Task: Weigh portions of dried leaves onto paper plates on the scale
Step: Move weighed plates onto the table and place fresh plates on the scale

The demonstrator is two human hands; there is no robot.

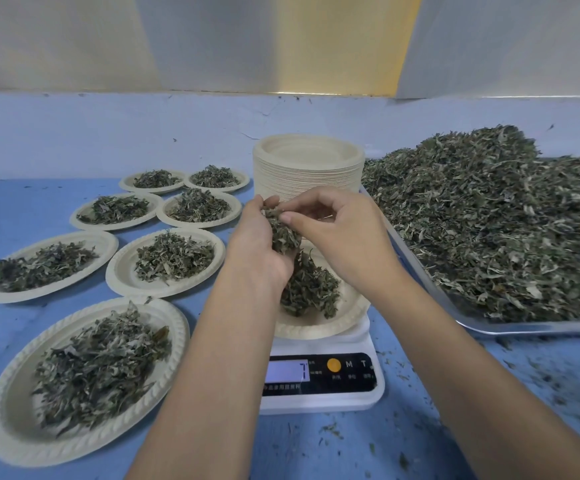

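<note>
Left of your scale (319,379) — seven filled plates (122,271); behind it, plate stack (307,168); right, tray (489,329) heaped with loose leaves (506,220). Display faces you. Your left forearm hides the weighing plate (316,327) rim's left side. Above its mound (311,289) — left hand (257,244) curled round a clump (283,233) lying lengthwise along the palm; right hand (344,230) pinching the clump's top.

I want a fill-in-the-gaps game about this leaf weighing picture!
1. The left hand grips a clump of dried ____.
2. The paper plate under it sits on a white ____.
3. Left of that plate, ____ filled plates lie on the blue table.
4. The big leaf pile lies on a metal ____.
Missing words: leaves, scale, seven, tray.
</note>
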